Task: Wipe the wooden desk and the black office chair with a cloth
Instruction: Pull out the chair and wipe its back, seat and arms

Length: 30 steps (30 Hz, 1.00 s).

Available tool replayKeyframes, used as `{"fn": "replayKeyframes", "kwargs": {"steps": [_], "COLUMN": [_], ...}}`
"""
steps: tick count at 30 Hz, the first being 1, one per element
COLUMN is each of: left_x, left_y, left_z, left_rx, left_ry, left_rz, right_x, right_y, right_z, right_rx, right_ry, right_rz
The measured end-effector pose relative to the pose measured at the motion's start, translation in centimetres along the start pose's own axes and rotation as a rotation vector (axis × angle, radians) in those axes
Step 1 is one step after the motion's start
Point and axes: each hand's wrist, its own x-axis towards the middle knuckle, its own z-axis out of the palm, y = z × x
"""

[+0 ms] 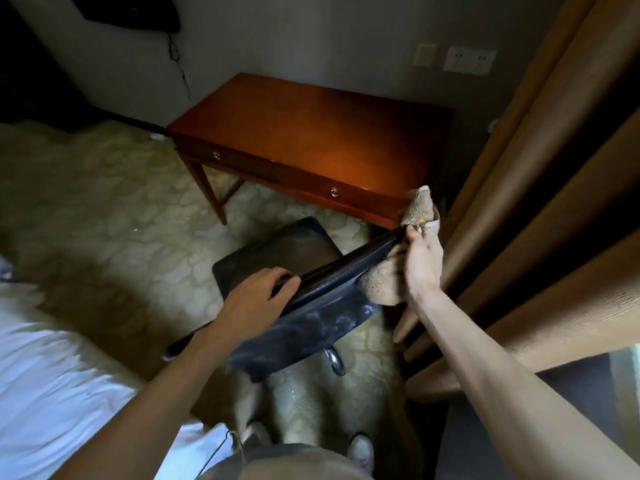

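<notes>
The black office chair (311, 317) stands just in front of me, its backrest facing me and streaked with dust, its seat beyond. My left hand (258, 292) grips the top edge of the backrest near its left end. My right hand (420, 258) holds a tan cloth (382, 280) bunched against the right end of the backrest's top edge; part of the cloth sticks up above my fingers. The reddish wooden desk (311, 133) with two drawer knobs stands behind the chair against the wall.
Tan curtains (554, 202) hang close on the right, almost touching my right arm. A white bed (45, 358) lies at the lower left. Patterned carpet (104, 202) covers the floor. My shoes (360, 448) are below the chair. Wall sockets (469, 58) are above the desk.
</notes>
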Motion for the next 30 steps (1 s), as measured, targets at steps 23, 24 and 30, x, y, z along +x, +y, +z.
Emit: {"fn": "replayKeyframes", "kwargs": {"steps": [23,24,30], "left_x": [-1.3,-1.4,-2.3], "left_y": [-4.9,-5.4,-8.4], "left_z": [-2.7,-2.9,-4.4], "left_rx": [0.055,0.047,0.080], "left_ry": [0.061,0.069,0.125], "left_rz": [0.130,0.117,0.161], "right_x": [-9.0,-8.4,-7.0], "right_y": [2.3,1.9,2.2], "right_z": [-0.8,-1.0,1.4], "right_rx": [0.201,0.188,0.089], "right_ry": [0.442,0.486,0.396], "right_rz": [-0.174,-0.155,0.011]}}
